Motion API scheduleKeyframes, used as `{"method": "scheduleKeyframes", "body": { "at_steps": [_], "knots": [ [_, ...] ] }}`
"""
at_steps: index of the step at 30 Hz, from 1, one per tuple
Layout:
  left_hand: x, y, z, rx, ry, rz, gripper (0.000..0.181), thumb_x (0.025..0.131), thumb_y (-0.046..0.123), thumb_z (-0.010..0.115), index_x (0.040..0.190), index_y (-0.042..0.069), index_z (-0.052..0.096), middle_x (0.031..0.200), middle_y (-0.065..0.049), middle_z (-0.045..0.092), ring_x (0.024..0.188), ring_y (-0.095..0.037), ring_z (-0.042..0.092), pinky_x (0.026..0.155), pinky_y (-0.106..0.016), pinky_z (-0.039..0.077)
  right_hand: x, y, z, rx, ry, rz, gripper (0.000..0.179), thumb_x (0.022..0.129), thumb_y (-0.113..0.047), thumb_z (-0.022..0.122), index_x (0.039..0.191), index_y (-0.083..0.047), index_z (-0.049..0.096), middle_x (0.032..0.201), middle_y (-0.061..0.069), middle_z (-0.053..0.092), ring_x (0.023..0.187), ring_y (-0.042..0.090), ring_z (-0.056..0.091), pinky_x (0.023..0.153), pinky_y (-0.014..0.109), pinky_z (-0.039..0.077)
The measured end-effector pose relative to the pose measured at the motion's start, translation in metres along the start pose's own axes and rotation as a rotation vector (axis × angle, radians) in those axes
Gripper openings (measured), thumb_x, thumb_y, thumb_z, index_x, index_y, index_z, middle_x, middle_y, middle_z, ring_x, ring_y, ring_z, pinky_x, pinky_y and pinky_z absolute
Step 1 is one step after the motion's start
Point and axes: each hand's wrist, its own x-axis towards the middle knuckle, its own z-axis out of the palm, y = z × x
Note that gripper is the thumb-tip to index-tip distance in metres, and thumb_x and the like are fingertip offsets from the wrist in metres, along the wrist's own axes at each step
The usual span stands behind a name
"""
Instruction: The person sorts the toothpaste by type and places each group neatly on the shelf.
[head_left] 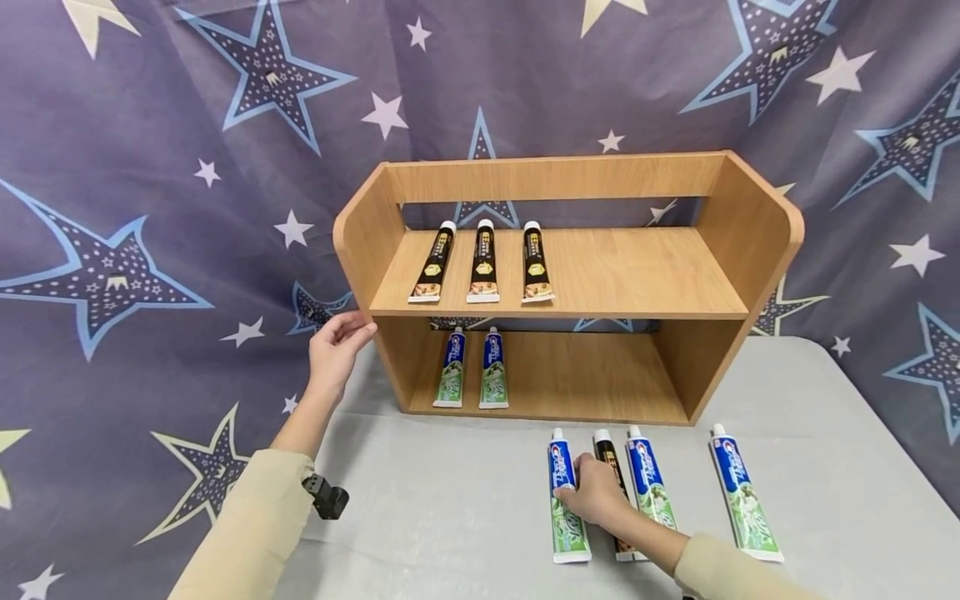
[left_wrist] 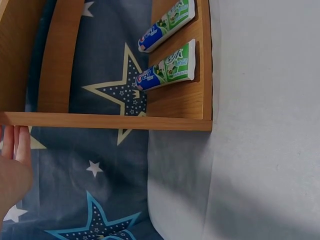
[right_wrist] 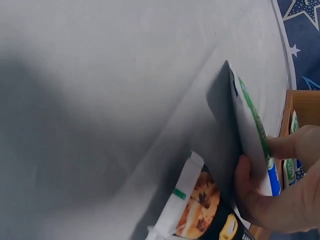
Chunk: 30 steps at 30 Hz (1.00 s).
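My right hand (head_left: 597, 493) pinches a blue, white and green toothpaste tube (head_left: 572, 529) between thumb and fingers, over the table's front part. In the right wrist view this tube (right_wrist: 254, 135) stands tilted on its edge, its flat end up off the grey cloth. Close beside it lies a black toothpaste tube (head_left: 611, 457), partly hidden under my hand. My left hand (head_left: 336, 354) touches the outer left side of the wooden shelf (head_left: 555, 315). In the left wrist view its straight fingers (left_wrist: 23, 145) meet the side panel.
Three black tubes (head_left: 484, 262) lie on the upper board. Two blue-green tubes (head_left: 493, 371) lie on the lower board at left. Two more blue-green tubes, a nearer one (head_left: 651, 483) and a farther one (head_left: 746, 500), lie right of my right hand. A star-patterned curtain (head_left: 187, 250) hangs behind.
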Motion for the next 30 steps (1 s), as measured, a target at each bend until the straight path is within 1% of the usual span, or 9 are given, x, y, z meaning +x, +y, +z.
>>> {"method": "scheduleKeyframes", "body": {
  "at_steps": [4,7,11,13,16,20,23,27,30],
  "knots": [
    [0.000,-0.001,-0.001,-0.006,0.008,0.001,0.021,0.085,0.004,0.070,0.104,0.002,0.063,0.081,0.022,0.065,0.081,0.005,0.062,0.075,-0.007,0.052,0.001,-0.002,0.004,0.003,0.026,0.028,0.035,0.072,-0.025,0.082,0.074,-0.003,0.055,0.066,0.006,0.055,0.061,0.016,0.050,0.049,0.023,0.040],
    [0.001,0.000,-0.001,-0.012,0.010,0.005,0.020,0.084,0.004,0.070,0.103,0.003,0.063,0.082,0.021,0.065,0.082,0.005,0.062,0.075,-0.007,0.052,0.002,-0.006,0.005,0.029,0.031,0.038,0.035,0.071,-0.026,0.082,0.068,-0.006,0.053,0.062,0.004,0.054,0.057,0.015,0.049,0.047,0.021,0.038],
    [0.002,-0.001,-0.001,-0.013,0.011,0.008,0.023,0.085,0.004,0.070,0.106,-0.001,0.063,0.082,0.021,0.064,0.082,0.004,0.062,0.076,-0.007,0.052,0.001,-0.008,0.007,0.063,0.019,0.032,0.033,0.073,-0.023,0.081,0.072,-0.005,0.054,0.064,0.004,0.054,0.058,0.014,0.050,0.047,0.021,0.038],
    [0.002,-0.002,-0.002,-0.004,0.016,0.005,0.023,0.085,0.004,0.070,0.106,0.000,0.063,0.082,0.021,0.064,0.081,0.005,0.062,0.075,-0.007,0.052,0.000,-0.009,0.007,0.088,0.005,0.029,0.032,0.073,-0.021,0.081,0.076,-0.003,0.054,0.066,0.005,0.054,0.060,0.015,0.050,0.048,0.022,0.040],
    [0.001,-0.004,-0.003,-0.007,0.017,-0.004,0.022,0.084,0.005,0.071,0.105,0.001,0.064,0.082,0.020,0.064,0.081,0.005,0.062,0.075,-0.007,0.052,-0.003,-0.009,0.007,0.136,-0.024,0.065,0.032,0.073,-0.020,0.080,0.080,-0.002,0.055,0.068,0.005,0.053,0.062,0.016,0.050,0.050,0.022,0.041],
    [0.000,-0.006,-0.003,-0.013,0.013,-0.011,0.019,0.084,0.004,0.071,0.102,0.006,0.064,0.082,0.020,0.065,0.081,0.005,0.063,0.075,-0.007,0.053,-0.004,-0.008,0.008,0.231,-0.049,0.157,0.031,0.072,-0.017,0.080,0.085,0.001,0.059,0.070,0.006,0.055,0.064,0.015,0.051,0.052,0.022,0.042],
    [-0.001,-0.006,-0.003,-0.023,0.012,-0.018,0.018,0.084,0.004,0.070,0.100,0.008,0.064,0.083,0.019,0.065,0.081,0.004,0.063,0.075,-0.008,0.053,-0.003,-0.007,0.010,0.360,-0.083,0.236,0.031,0.073,-0.015,0.080,0.089,0.003,0.061,0.074,0.007,0.059,0.064,0.014,0.055,0.054,0.023,0.050],
    [-0.001,-0.006,-0.002,-0.028,0.010,-0.018,0.018,0.084,0.005,0.071,0.101,0.006,0.065,0.082,0.020,0.065,0.082,0.004,0.063,0.076,-0.008,0.053,0.000,-0.008,0.010,0.531,-0.149,0.331,0.032,0.076,-0.015,0.078,0.094,0.004,0.061,0.076,0.006,0.059,0.065,0.013,0.056,0.059,0.027,0.055],
    [0.000,-0.006,-0.001,-0.026,0.009,-0.014,0.019,0.084,0.006,0.071,0.102,0.006,0.065,0.082,0.020,0.066,0.081,0.004,0.063,0.076,-0.008,0.053,0.003,-0.012,0.010,0.636,-0.201,0.368,0.033,0.079,-0.016,0.075,0.098,0.006,0.062,0.074,0.003,0.060,0.065,0.012,0.057,0.063,0.028,0.056]
  ]
}}
